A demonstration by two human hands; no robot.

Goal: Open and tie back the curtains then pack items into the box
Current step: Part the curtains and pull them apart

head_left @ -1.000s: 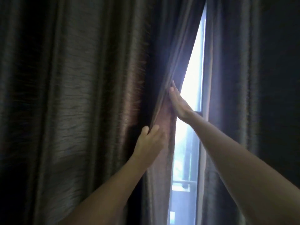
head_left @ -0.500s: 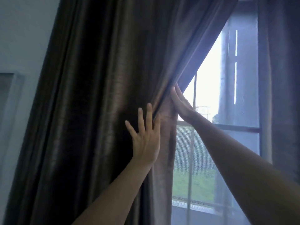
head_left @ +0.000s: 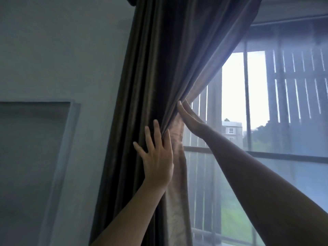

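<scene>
Dark brown curtain (head_left: 159, 77) hangs from the top edge of the view, gathered into tight vertical folds at the left edge of the window (head_left: 266, 154), between bare grey wall (head_left: 62, 50) and glass. Upper part of the cloth slants up and right across the window's top left corner, so the free edge runs diagonal down to the hands and then drops nearly straight; a lighter brown face of the cloth shows along that lower edge. Left hand (head_left: 157, 157) lies flat on the front of the folds, fingers straight and spread, palm pressing cloth, gripping nothing. Right hand (head_left: 190, 119) is seen edge-on just right of and above it, fingers straight and together, tips against the curtain's free edge at the pinch point of the folds; thumb hidden, nothing clasped. Hands are near each other, a narrow strip of cloth between them. Right of the edge the glass is uncovered: a vertical bar (head_left: 246, 103), slatted screens (head_left: 298, 86) outside, a pale building (head_left: 231, 127) far off, grass (head_left: 234, 219) low down. Left of the curtain is open wall, then a recessed wall panel (head_left: 32, 139) with a raised frame at the left edge of the view. Dark rod end (head_left: 131, 1) is just visible at the top, above the curtain's left side.
</scene>
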